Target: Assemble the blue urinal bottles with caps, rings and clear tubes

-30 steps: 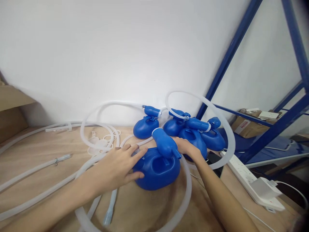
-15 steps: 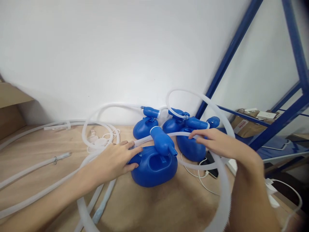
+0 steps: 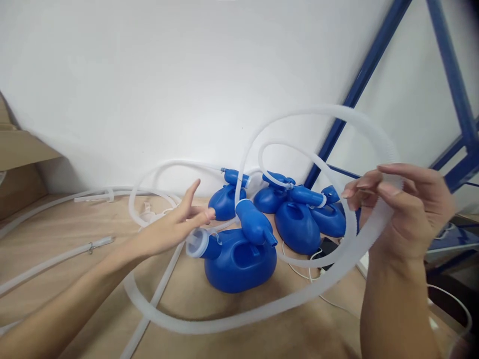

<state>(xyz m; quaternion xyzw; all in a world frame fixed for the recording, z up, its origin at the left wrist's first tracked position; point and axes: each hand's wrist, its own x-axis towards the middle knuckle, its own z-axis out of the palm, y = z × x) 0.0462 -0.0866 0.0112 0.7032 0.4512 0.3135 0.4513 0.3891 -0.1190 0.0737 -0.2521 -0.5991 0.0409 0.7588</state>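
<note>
White wall (image 3: 168,75) behind everything, brown tabletop (image 3: 314,329) below. Cardboard box (image 3: 26,154) sits at the left edge, loose tubes (image 3: 62,257) next to it. Left hand (image 3: 187,214) is wide, fingers spread, right by the neck of the front jug (image 3: 239,271), lower center; can't tell if they touch. More blue jugs (image 3: 297,227) are bunched behind it. Over on the right, the right hand (image 3: 400,199) is pinching a big looped tube (image 3: 280,304), with a blue frame (image 3: 355,85) behind.

A hand could pass up high by the wall (image 3: 149,75), on the left. The big tube (image 3: 209,326) bends across the front of the near jug (image 3: 239,269) and blocks the way.
</note>
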